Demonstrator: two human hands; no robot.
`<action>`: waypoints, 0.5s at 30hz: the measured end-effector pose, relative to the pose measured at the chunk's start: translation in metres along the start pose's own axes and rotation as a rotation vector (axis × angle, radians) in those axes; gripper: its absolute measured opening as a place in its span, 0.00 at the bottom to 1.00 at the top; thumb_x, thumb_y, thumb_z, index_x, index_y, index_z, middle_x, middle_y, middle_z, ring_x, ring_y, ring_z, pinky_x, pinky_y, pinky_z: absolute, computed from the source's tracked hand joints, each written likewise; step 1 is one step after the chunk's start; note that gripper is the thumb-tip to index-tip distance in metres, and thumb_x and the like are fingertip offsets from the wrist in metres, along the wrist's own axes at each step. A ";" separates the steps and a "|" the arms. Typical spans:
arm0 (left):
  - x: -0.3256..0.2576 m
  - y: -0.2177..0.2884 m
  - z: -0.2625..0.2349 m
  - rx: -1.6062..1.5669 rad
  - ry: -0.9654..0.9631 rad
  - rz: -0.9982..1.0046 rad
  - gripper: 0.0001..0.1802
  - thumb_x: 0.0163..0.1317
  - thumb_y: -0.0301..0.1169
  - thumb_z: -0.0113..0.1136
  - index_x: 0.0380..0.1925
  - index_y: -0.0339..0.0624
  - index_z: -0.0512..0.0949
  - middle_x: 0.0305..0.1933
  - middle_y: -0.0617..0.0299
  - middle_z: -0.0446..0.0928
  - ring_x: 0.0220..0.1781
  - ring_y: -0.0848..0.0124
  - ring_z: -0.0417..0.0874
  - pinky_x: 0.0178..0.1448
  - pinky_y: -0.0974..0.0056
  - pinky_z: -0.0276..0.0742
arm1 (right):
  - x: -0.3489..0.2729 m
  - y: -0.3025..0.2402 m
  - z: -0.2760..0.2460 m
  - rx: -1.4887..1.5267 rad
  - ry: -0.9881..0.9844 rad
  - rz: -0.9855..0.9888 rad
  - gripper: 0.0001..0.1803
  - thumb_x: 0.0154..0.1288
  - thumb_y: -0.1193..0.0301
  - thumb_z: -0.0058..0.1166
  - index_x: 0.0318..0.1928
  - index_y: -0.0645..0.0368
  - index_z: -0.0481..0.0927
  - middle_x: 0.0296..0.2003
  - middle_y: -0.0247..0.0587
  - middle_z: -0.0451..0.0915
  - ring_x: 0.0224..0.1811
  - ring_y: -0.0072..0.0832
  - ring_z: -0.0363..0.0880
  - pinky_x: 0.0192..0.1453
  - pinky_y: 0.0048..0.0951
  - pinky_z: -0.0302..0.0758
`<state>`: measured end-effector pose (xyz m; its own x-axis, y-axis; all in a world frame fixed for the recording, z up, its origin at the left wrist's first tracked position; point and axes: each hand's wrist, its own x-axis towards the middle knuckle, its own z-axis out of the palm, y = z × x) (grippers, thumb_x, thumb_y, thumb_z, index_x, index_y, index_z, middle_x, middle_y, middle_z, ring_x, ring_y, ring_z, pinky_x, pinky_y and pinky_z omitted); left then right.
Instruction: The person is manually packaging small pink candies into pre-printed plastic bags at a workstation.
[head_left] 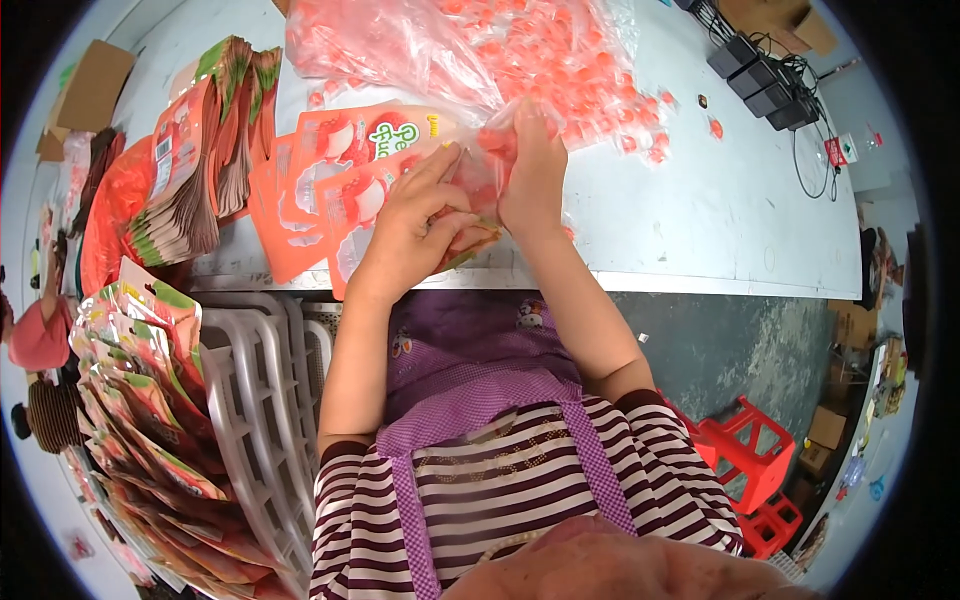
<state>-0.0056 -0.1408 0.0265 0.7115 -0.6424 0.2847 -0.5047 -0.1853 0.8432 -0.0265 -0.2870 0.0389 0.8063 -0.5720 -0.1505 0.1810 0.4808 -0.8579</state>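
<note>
Over the near edge of the table (720, 230), my left hand (410, 225) grips a pouch (468, 258), its thumb and fingers closed about the edge. The pouch is mostly hidden by the hand. Close to its right, my right hand (535, 170) is curled over small pink wrapped candies (497, 142) at the pouch; its fingertips are partly hidden. Flat pink printed pouches (350, 195) lie overlapped under and left of my left hand. Beyond both hands spreads a heap of pink wrapped candies (590, 100), partly inside a big clear plastic bag (400, 50).
Stacks of flat pouches (185, 160) stand at the table's left. Below them, filled pouches (160, 420) are piled by grey plastic crates (255, 400). Black power adapters (765, 80) with cables sit far right. Red stools (745, 450) stand on the floor at right. Another person (45, 330) is at far left.
</note>
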 end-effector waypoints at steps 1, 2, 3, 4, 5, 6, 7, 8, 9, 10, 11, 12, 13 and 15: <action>0.000 0.000 -0.001 0.001 0.003 -0.002 0.04 0.51 0.23 0.58 0.28 0.40 0.76 0.63 0.46 0.65 0.66 0.53 0.63 0.67 0.55 0.56 | -0.002 0.003 -0.001 -0.046 -0.039 -0.013 0.15 0.65 0.57 0.49 0.35 0.57 0.73 0.25 0.33 0.75 0.29 0.20 0.72 0.33 0.22 0.69; 0.000 0.000 -0.001 -0.048 0.019 -0.016 0.04 0.51 0.23 0.58 0.28 0.40 0.76 0.63 0.46 0.65 0.65 0.53 0.64 0.67 0.56 0.57 | -0.005 0.004 -0.003 -0.048 -0.039 -0.011 0.15 0.65 0.57 0.49 0.35 0.57 0.73 0.25 0.33 0.75 0.29 0.20 0.72 0.33 0.22 0.69; 0.000 0.000 -0.001 -0.096 0.034 -0.030 0.04 0.51 0.22 0.58 0.28 0.39 0.76 0.63 0.45 0.65 0.65 0.53 0.66 0.66 0.56 0.57 | -0.007 0.005 -0.005 -0.089 -0.086 -0.032 0.15 0.65 0.58 0.48 0.36 0.58 0.73 0.26 0.34 0.75 0.32 0.21 0.74 0.35 0.23 0.70; 0.000 0.001 -0.001 -0.098 0.035 -0.032 0.04 0.51 0.22 0.58 0.28 0.39 0.76 0.63 0.45 0.65 0.65 0.53 0.66 0.66 0.56 0.57 | -0.008 0.006 -0.007 -0.129 -0.134 -0.053 0.15 0.65 0.58 0.48 0.38 0.59 0.73 0.28 0.34 0.75 0.35 0.22 0.75 0.38 0.24 0.71; 0.001 0.002 -0.001 -0.087 0.038 -0.029 0.03 0.51 0.22 0.58 0.28 0.39 0.76 0.63 0.45 0.65 0.64 0.53 0.66 0.66 0.56 0.58 | -0.006 0.010 -0.012 -0.129 -0.132 -0.054 0.15 0.65 0.58 0.48 0.38 0.59 0.73 0.28 0.34 0.75 0.35 0.22 0.75 0.38 0.24 0.71; 0.002 0.003 -0.001 -0.077 0.041 -0.025 0.03 0.51 0.22 0.58 0.28 0.39 0.76 0.63 0.46 0.65 0.63 0.53 0.67 0.66 0.55 0.58 | -0.003 0.015 -0.018 -0.180 -0.235 -0.213 0.15 0.66 0.59 0.48 0.39 0.60 0.72 0.32 0.37 0.75 0.39 0.24 0.75 0.42 0.25 0.72; 0.003 0.004 -0.001 -0.078 0.040 -0.024 0.03 0.51 0.22 0.58 0.28 0.39 0.76 0.63 0.46 0.65 0.63 0.53 0.67 0.66 0.55 0.58 | -0.001 0.018 -0.022 -0.231 -0.338 -0.372 0.15 0.66 0.60 0.48 0.41 0.61 0.72 0.36 0.39 0.75 0.43 0.25 0.75 0.46 0.26 0.72; 0.004 0.004 -0.001 -0.046 0.037 0.003 0.03 0.50 0.22 0.57 0.27 0.39 0.76 0.63 0.46 0.65 0.63 0.52 0.67 0.65 0.55 0.58 | -0.001 0.019 -0.021 -0.231 -0.338 -0.372 0.15 0.66 0.60 0.48 0.41 0.61 0.72 0.36 0.39 0.75 0.43 0.25 0.75 0.46 0.26 0.72; 0.004 0.003 -0.001 -0.013 0.035 0.031 0.03 0.50 0.21 0.57 0.27 0.39 0.76 0.62 0.46 0.66 0.63 0.52 0.67 0.65 0.55 0.58 | -0.003 0.021 -0.018 -0.137 -0.308 -0.388 0.15 0.67 0.60 0.47 0.41 0.62 0.71 0.40 0.39 0.73 0.43 0.23 0.73 0.48 0.25 0.71; 0.005 0.004 -0.002 -0.012 0.034 0.032 0.03 0.50 0.21 0.57 0.27 0.39 0.76 0.62 0.46 0.66 0.63 0.52 0.67 0.65 0.55 0.58 | -0.004 0.021 -0.017 -0.044 -0.278 -0.402 0.16 0.68 0.60 0.47 0.40 0.62 0.71 0.43 0.39 0.72 0.44 0.21 0.72 0.50 0.25 0.70; 0.006 0.006 -0.002 0.015 0.029 0.043 0.03 0.50 0.21 0.57 0.27 0.39 0.76 0.62 0.47 0.66 0.63 0.52 0.66 0.65 0.54 0.58 | -0.003 0.023 -0.018 -0.043 -0.277 -0.403 0.16 0.68 0.60 0.47 0.40 0.62 0.71 0.43 0.39 0.72 0.44 0.21 0.72 0.50 0.25 0.70; 0.006 0.006 -0.001 0.042 0.024 0.054 0.04 0.50 0.21 0.57 0.27 0.39 0.76 0.62 0.47 0.66 0.63 0.51 0.66 0.65 0.54 0.58 | -0.001 0.025 -0.021 0.056 -0.309 -0.384 0.17 0.69 0.59 0.44 0.43 0.62 0.71 0.46 0.42 0.71 0.47 0.25 0.71 0.53 0.28 0.70; 0.006 0.006 0.000 0.042 0.023 0.055 0.04 0.50 0.21 0.57 0.27 0.39 0.76 0.62 0.47 0.66 0.63 0.51 0.66 0.65 0.54 0.58 | 0.001 0.027 -0.023 0.156 -0.340 -0.365 0.18 0.70 0.58 0.41 0.45 0.62 0.70 0.49 0.45 0.70 0.50 0.28 0.71 0.55 0.32 0.71; 0.005 0.004 0.004 0.066 0.047 0.047 0.04 0.50 0.21 0.57 0.27 0.39 0.76 0.61 0.48 0.67 0.63 0.51 0.65 0.65 0.54 0.58 | 0.000 0.028 -0.030 -0.006 -0.330 -0.368 0.21 0.70 0.55 0.39 0.45 0.62 0.71 0.49 0.45 0.70 0.51 0.29 0.71 0.57 0.33 0.70</action>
<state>-0.0056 -0.1475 0.0297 0.7080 -0.6160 0.3454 -0.5676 -0.2053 0.7973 -0.0386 -0.2936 0.0002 0.8251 -0.4617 0.3257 0.4846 0.2819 -0.8281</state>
